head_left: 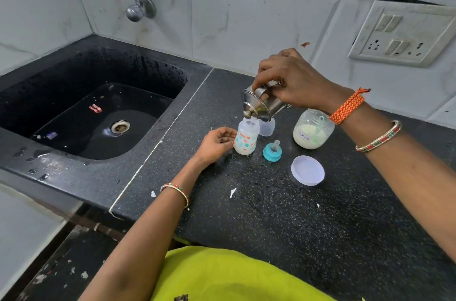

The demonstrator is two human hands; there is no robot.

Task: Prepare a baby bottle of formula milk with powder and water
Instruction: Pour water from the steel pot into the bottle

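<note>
Two hands work together over the black speckled stone surface [271,214] beside the sink [103,113]. The right hand [293,81] has its fingers [259,78] clamped round a small lidded stainless-steel container [261,103], tipped steeply so that its rim hangs just above the open mouth of the small clear plastic baby bottle [246,139]. That tilt looks meant to pour water into the bottle, though no stream can be made out. The left hand [217,142] sits against the bottle's left side, its fingers loosely curled and touching the wall rather than wrapped round it, probably to keep the light bottle from tipping or sliding under the pour.

The bottle stands upright on the surface and appears whitish in its lower part, which suggests that powder is already in it. Its teal screw ring with clear teat [272,151] waits just to its right, and a clear plastic cap [267,126] stands right behind it. Further right is an open clear plastic jar of pale powder [312,131] with a green scoop [320,125] left inside, and its round translucent lid [307,170] lies nearer the person, all within easy reach.

Orange lettering on the bottle reads "LuvLap" above small printed figures. Handwriting on the jar seems to read "Formula".
</note>
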